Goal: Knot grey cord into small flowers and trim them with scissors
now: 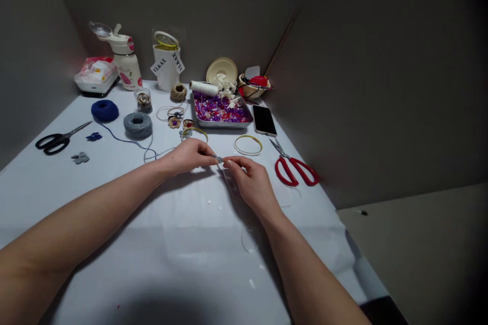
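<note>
My left hand [186, 156] and my right hand [249, 183] meet above the white-covered table [168, 264], fingertips pinching a small grey woven piece [218, 159] between them. A thin, nearly clear strand [229, 177] runs down from that piece past my right hand, and a loop of it [248, 239] seems to lie near my right forearm. Close to my left hand, a gold-rimmed wire hoop [194, 134] lies on the table. A grey yarn strand [152, 152] trails past my left wrist from a grey yarn ball [138, 125].
A metal tray of purple beads [223, 124] stands at the back, beside a phone [264, 120]. Red-handled scissors [295, 171] lie to the right, black-handled scissors [53, 143] to the left. Navy yarn [104, 110], twine [178, 92] and a water bottle [127, 63] stand nearby.
</note>
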`<action>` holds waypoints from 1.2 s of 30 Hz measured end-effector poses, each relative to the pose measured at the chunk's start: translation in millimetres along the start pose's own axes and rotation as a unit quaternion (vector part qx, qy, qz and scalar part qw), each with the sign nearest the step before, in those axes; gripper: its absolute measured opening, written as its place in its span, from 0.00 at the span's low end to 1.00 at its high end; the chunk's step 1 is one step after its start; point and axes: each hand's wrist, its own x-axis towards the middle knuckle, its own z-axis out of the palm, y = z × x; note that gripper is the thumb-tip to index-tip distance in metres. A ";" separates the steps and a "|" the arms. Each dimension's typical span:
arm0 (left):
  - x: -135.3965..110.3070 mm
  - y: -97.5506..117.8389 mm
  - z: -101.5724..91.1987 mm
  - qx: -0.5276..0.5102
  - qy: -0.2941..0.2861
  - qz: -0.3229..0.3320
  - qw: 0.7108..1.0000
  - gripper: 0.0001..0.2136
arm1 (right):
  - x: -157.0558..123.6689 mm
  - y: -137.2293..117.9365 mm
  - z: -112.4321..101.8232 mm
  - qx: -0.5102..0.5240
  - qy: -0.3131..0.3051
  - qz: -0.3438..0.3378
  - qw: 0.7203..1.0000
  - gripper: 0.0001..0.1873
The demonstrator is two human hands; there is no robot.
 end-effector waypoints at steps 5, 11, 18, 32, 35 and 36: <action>-1.3 -0.6 3.1 0.010 -0.010 0.007 1.000 0.08 | -2.8 -7.6 0.3 0.035 -0.010 0.021 0.999 0.12; -3.8 2.4 7.6 -0.038 -0.007 -0.001 0.999 0.09 | -0.8 -6.1 0.5 0.087 0.005 0.062 0.994 0.11; -5.5 6.4 16.9 -0.108 0.033 -0.030 0.993 0.07 | -2.1 -6.4 1.1 0.103 0.008 0.066 0.992 0.11; -4.0 8.7 11.2 -0.183 0.029 -0.043 0.982 0.13 | -1.5 -2.3 -2.4 0.134 0.009 0.079 0.988 0.12; -3.5 9.0 15.8 -0.217 0.030 -0.036 0.975 0.12 | -2.5 -3.5 -2.2 0.125 -0.003 0.085 0.989 0.12; -3.5 8.9 16.8 -0.223 0.029 -0.037 0.974 0.11 | -2.6 -3.4 -2.1 0.121 -0.007 0.084 0.989 0.12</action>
